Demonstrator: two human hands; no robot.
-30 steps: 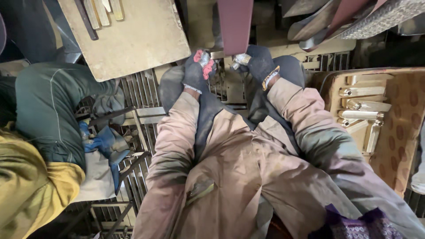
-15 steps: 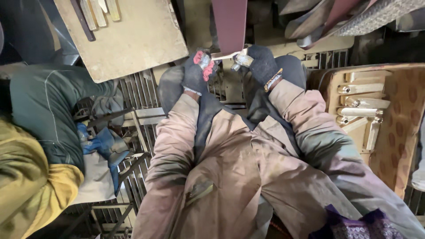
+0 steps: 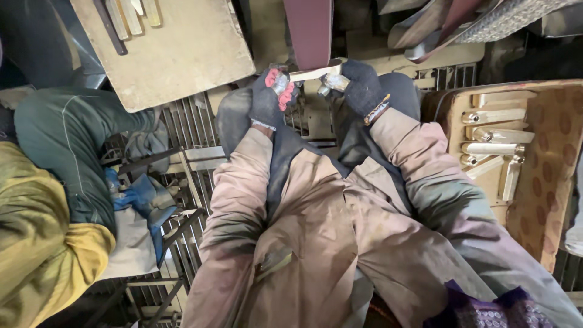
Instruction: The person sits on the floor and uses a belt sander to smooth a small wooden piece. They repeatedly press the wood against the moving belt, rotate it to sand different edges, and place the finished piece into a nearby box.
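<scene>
Both gloved hands, left hand [image 3: 271, 97] and right hand [image 3: 359, 87], grip a metal bar [image 3: 313, 73] against the sanding belt [image 3: 310, 30]; fingers could slip into it.

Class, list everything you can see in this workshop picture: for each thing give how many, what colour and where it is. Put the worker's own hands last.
Metal bar: one, pale, top centre, held at both ends against the belt.
Sanding belt: one, dark red, top centre, running upward out of view.
Wooden board: one, tan, upper left, with a few strips lying on its far edge.
Metal fittings: several, pale silver, in the tray at right.
Tray: one, tan patterned lining, right edge.
Floor grating: metal, grey, under the legs.
Blue cloth: one, left of centre.
Second person: one, green and yellow clothing, left edge.
Left hand: dark glove with red patches, gripping the bar.
Right hand: dark glove, gripping the bar.
</scene>
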